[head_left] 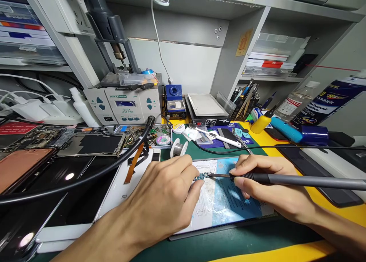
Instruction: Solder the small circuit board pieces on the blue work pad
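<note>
1 yellow bottle point(259, 124), 1 pink-and-white disc point(164, 140), 1 orange-brown ribbon point(134, 165).

Counts, bench view. Hands: 2, left hand point(164, 193) and right hand point(265, 182). Hand-held circuit board point(202, 176): 1. Soldering iron point(309, 181): 1. Solder spool point(178, 149): 1. Hot-air station point(110, 105): 1. Hot plate point(206, 105): 1. Yellow bottle point(261, 123): 1. Clear bottle point(296, 102): 1. Spray can point(328, 98): 1. MI-marked white panel point(121, 191): 1. Wall-panel screws point(215, 31): 3. Pen-holder tools point(252, 89): several, overlapping, exact count not readable.
</note>
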A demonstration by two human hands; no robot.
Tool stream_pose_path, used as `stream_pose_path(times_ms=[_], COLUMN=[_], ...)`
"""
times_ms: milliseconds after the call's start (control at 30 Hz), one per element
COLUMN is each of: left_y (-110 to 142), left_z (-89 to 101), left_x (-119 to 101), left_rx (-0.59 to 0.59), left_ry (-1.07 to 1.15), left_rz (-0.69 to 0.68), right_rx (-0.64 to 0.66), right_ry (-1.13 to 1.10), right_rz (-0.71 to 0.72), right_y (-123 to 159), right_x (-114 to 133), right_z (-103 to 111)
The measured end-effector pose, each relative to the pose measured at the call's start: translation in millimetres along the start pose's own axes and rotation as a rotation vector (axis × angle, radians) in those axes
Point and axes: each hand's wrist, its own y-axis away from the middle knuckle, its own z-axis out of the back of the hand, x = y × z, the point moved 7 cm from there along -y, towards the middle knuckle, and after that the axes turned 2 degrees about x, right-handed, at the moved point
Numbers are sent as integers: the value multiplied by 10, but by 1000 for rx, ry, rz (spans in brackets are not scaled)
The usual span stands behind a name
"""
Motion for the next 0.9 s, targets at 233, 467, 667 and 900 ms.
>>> stream_pose_path(times_ms=[233, 467, 667, 900], left_y=[7, 5, -2, -18], left_z=[-8, 11, 1, 9], left_x=[-2, -14, -2, -14], left_rx=[-2, -5, 5, 11], left_ry=[9, 10, 5, 8], left_rz=[5, -6, 1, 7], right_rx=[3, -5, -27, -25], right_ry=[1, 35, 48, 63], right_rz=[4, 8, 3, -13], right_y=[-6, -8, -19, -11], right_x=[8, 29, 34, 39], right_z=[6, 0, -1, -6])
